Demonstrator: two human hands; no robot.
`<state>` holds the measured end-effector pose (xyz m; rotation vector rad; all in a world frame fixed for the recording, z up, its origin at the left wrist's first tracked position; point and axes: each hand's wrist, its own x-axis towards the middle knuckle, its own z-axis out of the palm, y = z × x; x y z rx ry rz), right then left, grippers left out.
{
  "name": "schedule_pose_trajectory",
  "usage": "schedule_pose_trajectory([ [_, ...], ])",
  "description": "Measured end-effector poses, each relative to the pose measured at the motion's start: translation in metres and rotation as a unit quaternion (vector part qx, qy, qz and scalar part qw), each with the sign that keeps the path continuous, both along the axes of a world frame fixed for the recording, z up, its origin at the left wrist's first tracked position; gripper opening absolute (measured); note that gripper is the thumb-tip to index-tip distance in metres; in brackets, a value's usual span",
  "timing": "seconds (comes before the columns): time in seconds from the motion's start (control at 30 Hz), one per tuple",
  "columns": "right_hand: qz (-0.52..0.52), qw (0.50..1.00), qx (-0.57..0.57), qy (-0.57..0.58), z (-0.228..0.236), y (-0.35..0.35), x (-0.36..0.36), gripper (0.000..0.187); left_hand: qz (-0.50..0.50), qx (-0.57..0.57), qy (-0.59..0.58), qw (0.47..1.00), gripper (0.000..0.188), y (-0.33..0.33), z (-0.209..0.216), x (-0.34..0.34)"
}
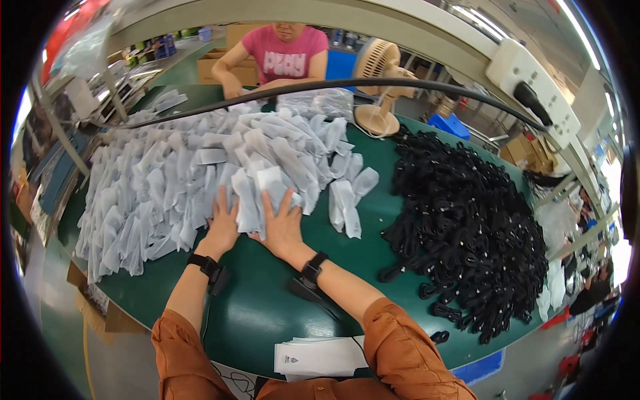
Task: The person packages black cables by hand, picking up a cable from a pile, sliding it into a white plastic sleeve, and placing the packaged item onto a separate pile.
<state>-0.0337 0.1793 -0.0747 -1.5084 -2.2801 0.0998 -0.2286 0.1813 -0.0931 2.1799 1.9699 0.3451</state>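
A broad heap of frosted white plastic bags (153,180) covers the left and middle of the green table, the contents too veiled to make out. At its near edge my left hand (223,223) lies against the bags, fingers stretched out and apart. Just to its right, my right hand (282,228) is spread over more bags. One upright bag (248,200) stands between the two hands. Neither hand is closed round anything. A few bags (345,205) lie a little apart, right of my right hand. Both wrists carry a black strap with a small box.
Black coiled cables (467,233) form a large pile on the right. Flat white bags (319,357) are stacked at the near edge. A beige fan (379,87) stands at the far side, where a person in pink (285,53) works. A black cable (320,85) spans overhead.
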Motion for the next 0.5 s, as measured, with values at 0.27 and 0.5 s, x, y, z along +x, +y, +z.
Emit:
schedule_pose_trajectory([
  [0.27, 0.178, 0.953, -0.200, 0.142, 0.037, 0.027, 0.084, 0.100, -0.007, 0.019, -0.026, 0.999, 0.081, 0.009, 0.032, -0.002],
  [0.5, -0.241, 0.950, -0.053, -0.190, 0.063, -0.046, 0.266, 0.073, -0.044, 0.041, -0.101, 0.993, 0.075, -0.049, 0.050, -0.008],
])
